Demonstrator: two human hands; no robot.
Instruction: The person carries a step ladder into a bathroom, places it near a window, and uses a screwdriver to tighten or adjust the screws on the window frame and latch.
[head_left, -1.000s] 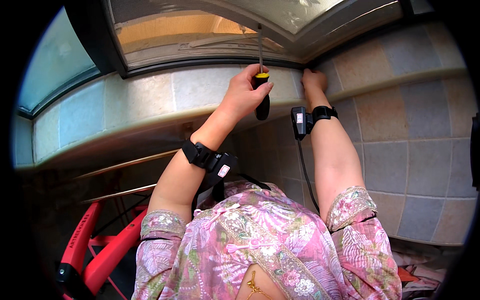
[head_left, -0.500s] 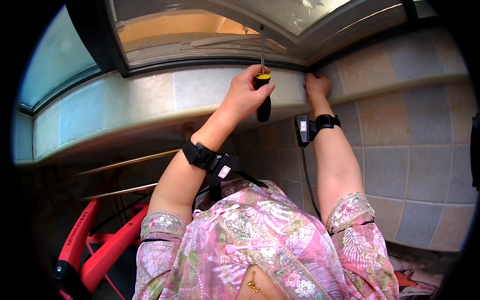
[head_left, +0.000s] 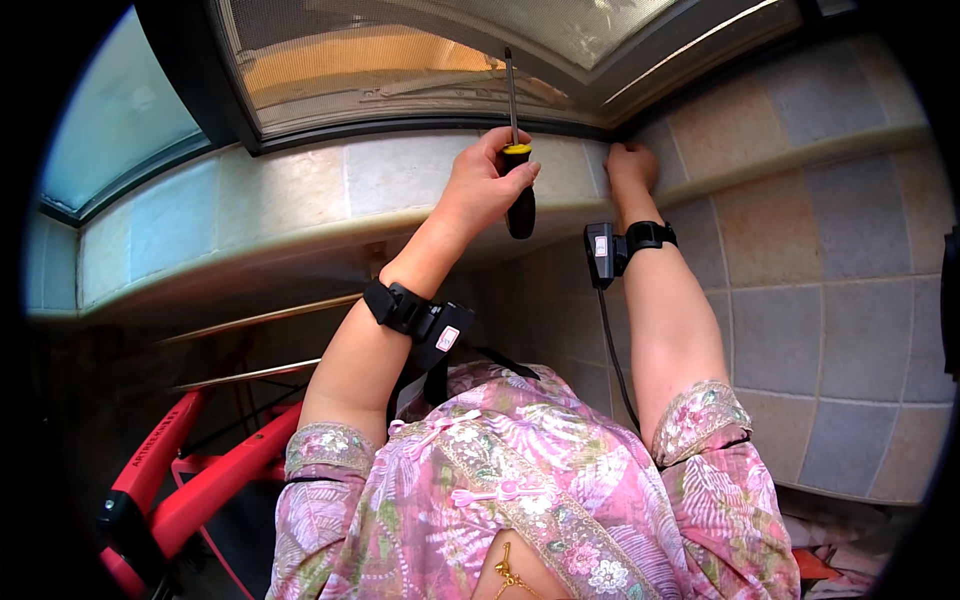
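A screwdriver (head_left: pixel 521 212) with a black handle and yellow collar is held upright in my left hand (head_left: pixel 482 185). My fingers and thumb wrap the handle just below the collar. Its metal shaft points up in front of the window screen (head_left: pixel 400 70), with the tip apart from anything I can make out. My right hand (head_left: pixel 630 170) is closed at the right corner of the tiled sill (head_left: pixel 400 170), close beside the dark window frame (head_left: pixel 560 128). What its fingers hold or press, if anything, is hidden.
Grey and tan wall tiles (head_left: pixel 770 335) rise along the right side. Red tubular legs (head_left: pixel 225 470) stand at the lower left, near pale metal rods (head_left: pixel 255 372). Black straps with small boxes sit on both forearms, and a cable (head_left: pixel 612 350) hangs from the right one.
The screwdriver has shifted slightly left with my left hand, and its shaft leans a little more to the left. My right hand stays at the corner. The whole view has moved slightly.
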